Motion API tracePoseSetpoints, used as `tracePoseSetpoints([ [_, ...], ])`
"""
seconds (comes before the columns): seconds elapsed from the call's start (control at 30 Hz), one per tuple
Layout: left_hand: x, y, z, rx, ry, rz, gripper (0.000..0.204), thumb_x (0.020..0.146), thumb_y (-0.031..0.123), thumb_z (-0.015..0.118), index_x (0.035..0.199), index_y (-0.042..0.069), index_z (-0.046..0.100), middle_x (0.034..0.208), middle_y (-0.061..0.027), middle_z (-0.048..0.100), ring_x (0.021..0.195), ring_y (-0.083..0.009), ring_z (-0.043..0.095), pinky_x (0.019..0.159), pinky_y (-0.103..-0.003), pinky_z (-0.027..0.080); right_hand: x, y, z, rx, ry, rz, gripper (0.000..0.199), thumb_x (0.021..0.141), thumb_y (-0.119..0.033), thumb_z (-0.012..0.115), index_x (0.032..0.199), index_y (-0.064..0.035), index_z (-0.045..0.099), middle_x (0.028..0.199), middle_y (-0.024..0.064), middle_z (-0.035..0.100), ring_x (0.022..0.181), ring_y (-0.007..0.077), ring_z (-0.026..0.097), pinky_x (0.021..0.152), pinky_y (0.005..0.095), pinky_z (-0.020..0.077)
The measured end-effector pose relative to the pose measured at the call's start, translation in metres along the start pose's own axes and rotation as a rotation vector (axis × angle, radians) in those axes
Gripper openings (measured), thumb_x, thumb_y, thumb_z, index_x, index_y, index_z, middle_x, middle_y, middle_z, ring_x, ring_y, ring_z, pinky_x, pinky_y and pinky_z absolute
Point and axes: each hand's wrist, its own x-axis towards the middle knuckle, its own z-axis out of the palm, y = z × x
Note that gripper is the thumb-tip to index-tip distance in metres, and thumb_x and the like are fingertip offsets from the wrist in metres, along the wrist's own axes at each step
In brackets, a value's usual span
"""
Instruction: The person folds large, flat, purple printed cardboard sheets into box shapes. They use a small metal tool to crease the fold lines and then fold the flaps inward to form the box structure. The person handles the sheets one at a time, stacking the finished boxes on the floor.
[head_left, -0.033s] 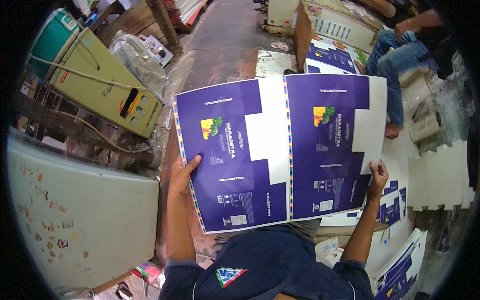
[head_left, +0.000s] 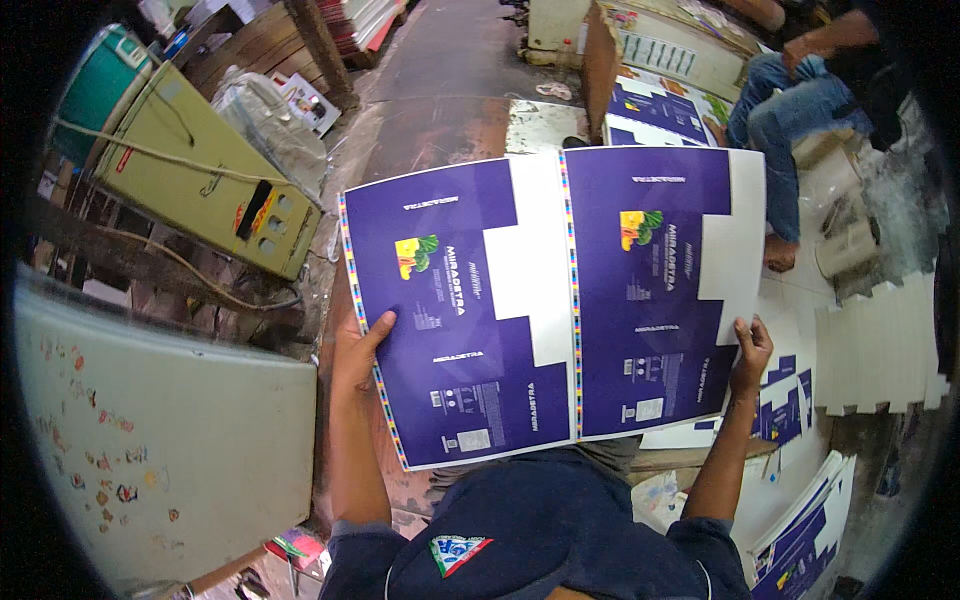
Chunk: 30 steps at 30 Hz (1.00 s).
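Note:
A wide printed carton sheet point(head_left: 515, 350) is spread out before my torso, gripped by its two side edges. It carries two matching purple box layouts with stepped white areas, small yellow-and-green pictures and colour-check strips along the left edge and the middle. My left hand point(head_left: 358, 355) pinches the left edge, thumb on the printed face and fingers behind. At the opposite edge, my right hand point(head_left: 752, 355) is closed on the white margin, its thumb side toward the print. The fingers behind the sheet are partly hidden.
More purple printed sheets point(head_left: 660, 112) lie at the far right, near a seated person in jeans point(head_left: 770, 125). A sheet stack point(head_left: 805, 530) stands lower right, below stacked white boards point(head_left: 870, 350). Left are an olive metal cabinet point(head_left: 200, 170) and a pale stickered panel point(head_left: 220, 430).
The whole view has shifted very slightly, so everything sits a little further left. Both hands keep the same hold on the sheet.

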Motion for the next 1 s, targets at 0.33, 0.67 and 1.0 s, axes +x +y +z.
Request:
tracePoseSetpoints([
  [0.33, 0.008, 0.037, 0.011, 0.184, 0.058, 0.103, 0.041, 0.086, 0.012, 0.075, 0.122, -0.001, 0.061, 0.109, -0.0087, 0.069, 0.094, -0.0160, 0.064, 0.088, -0.031, 0.049, -0.016, 0.048, 0.011, -0.055, -0.007, 0.196, 0.026, 0.089, -0.026, 0.073, 0.094, -0.0006, 0.070, 0.085, 0.0019, 0.067, 0.077, 0.0095, 0.057, 0.073, 0.0250, 0.0447],
  [0.67, 0.021, 0.028, 0.006, 0.263, -0.066, 0.130, 0.055, 0.088, 0.024, 0.075, 0.130, -0.003, 0.053, 0.120, -0.0092, 0.063, 0.106, -0.0195, 0.059, 0.096, -0.033, 0.045, -0.017, 0.038, 0.000, 0.056, -0.086, 0.296, 0.029, 0.086, -0.030, 0.075, 0.090, -0.0014, 0.073, 0.080, 0.0007, 0.067, 0.074, 0.0076, 0.058, 0.070, 0.0235, 0.0451],
  [1.0, 0.030, 0.029, 0.010, 0.231, -0.068, 0.108, 0.048, 0.087, 0.019, 0.075, 0.127, -0.001, 0.057, 0.117, -0.0073, 0.066, 0.103, -0.0175, 0.061, 0.094, -0.031, 0.046, -0.017, 0.035, -0.017, -0.027, -0.057, 0.425, 0.024, 0.086, -0.028, 0.073, 0.087, -0.0044, 0.071, 0.070, -0.0049, 0.055, 0.061, 0.0060, 0.046, 0.057, 0.0230, 0.0378],
])
